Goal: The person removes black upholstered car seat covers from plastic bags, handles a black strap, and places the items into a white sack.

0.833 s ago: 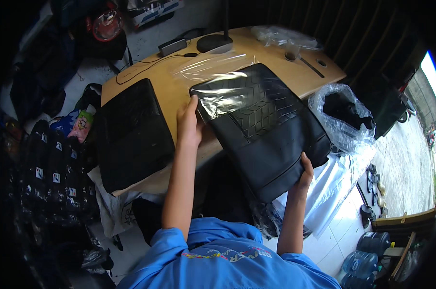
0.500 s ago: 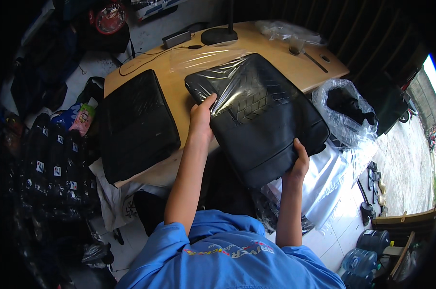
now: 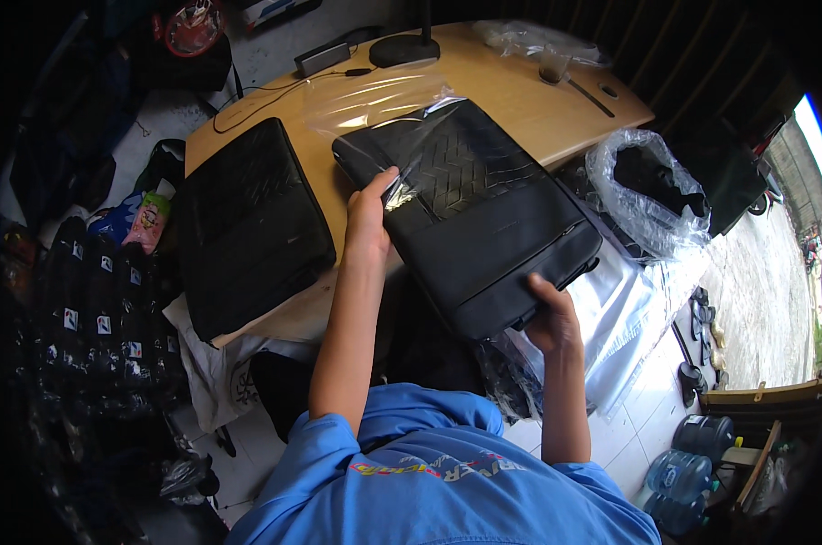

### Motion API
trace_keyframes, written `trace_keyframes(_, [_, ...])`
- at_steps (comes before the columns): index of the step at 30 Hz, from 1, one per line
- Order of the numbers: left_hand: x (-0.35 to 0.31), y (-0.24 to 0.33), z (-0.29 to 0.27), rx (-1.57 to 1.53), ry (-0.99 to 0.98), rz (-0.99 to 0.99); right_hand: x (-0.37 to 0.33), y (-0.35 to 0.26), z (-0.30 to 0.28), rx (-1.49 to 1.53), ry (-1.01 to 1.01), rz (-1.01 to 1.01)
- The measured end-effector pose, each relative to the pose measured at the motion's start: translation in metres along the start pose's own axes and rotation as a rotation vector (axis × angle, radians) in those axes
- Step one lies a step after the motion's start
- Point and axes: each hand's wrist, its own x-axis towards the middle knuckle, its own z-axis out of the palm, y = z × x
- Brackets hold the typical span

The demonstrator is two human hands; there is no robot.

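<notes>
Between my hands a black bag [image 3: 493, 238], flat and boxy with a woven-pattern panel, is held tilted over the table's front edge. A clear plastic sleeve [image 3: 374, 102] covers part of its far end and stretches past it over the table. My left hand [image 3: 369, 216] is closed on the bag's left side, with bunched plastic at the fingertips. At the near right corner, my right hand [image 3: 553, 318] grips the bag with its thumb on top; its other fingers are hidden underneath. A second black bag [image 3: 256, 227] of similar look lies on the left of the table.
The wooden table [image 3: 483, 73] carries a black stand base [image 3: 403, 50], a small black box [image 3: 322, 60] with a cable, a cup [image 3: 553, 67] and crumpled plastic. A clear plastic bag [image 3: 602, 163] with dark contents stands at right. Wrapped black items [image 3: 102, 300] are stacked at left.
The plastic sleeve has slid toward the bag's far end, baring its near part. My right hand has shifted to the near corner, and the bag has moved slightly left.
</notes>
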Motion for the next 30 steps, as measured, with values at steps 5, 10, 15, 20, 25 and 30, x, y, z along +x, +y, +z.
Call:
trace_keyframes(5, [-0.035, -0.007, 0.022, 0.108, -0.021, 0.037, 0.003, 0.0, 0.014, -0.031, 0.2, -0.035])
trace_keyframes(10, [-0.035, -0.009, 0.015, 0.101, 0.001, -0.021, 0.009, 0.003, 0.032, -0.062, 0.226, -0.161])
trace_keyframes(15, [-0.043, -0.009, 0.022, 0.088, 0.059, 0.046, 0.02, 0.008, 0.035, -0.041, 0.227, -0.141])
trace_keyframes(20, [-0.05, -0.007, 0.022, 0.132, 0.082, 0.021, 0.03, 0.006, 0.043, -0.051, 0.213, -0.229])
trace_keyframes(25, [-0.058, -0.008, 0.029, 0.112, 0.09, 0.04, 0.037, 0.008, 0.046, -0.072, 0.244, -0.215])
trace_keyframes(30, [-0.063, -0.014, 0.034, 0.178, 0.115, 0.104, 0.042, 0.004, 0.052, -0.08, 0.259, -0.268])
